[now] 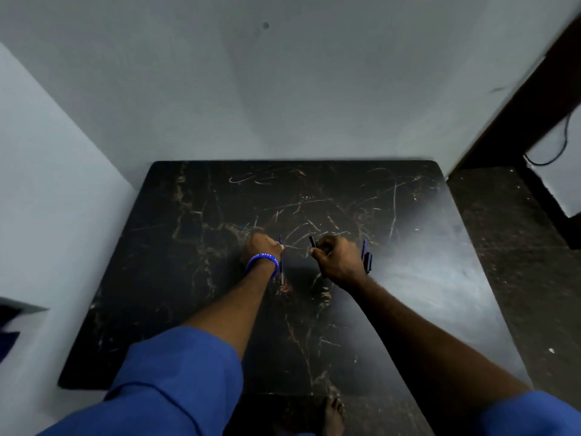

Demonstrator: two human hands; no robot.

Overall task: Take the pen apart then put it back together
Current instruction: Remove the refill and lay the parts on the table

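Note:
On the dark scratched table (408,294) my left hand (259,247), with a blue wristband, pinches a thin ink refill (281,265) that runs towards me from the fingers, its metal tip nearest me. My right hand (338,261) is closed on a black pen barrel (313,242), whose end sticks out above the thumb. Just right of that hand, dark blue and black pen parts (366,258) are on the table, touching or partly hidden by the hand. The two hands are a short way apart.
Grey walls stand behind and to the left of the table. A dark wooden frame (518,105) and dark floor (503,247) lie to the right. My bare foot (334,415) shows below the table's front edge.

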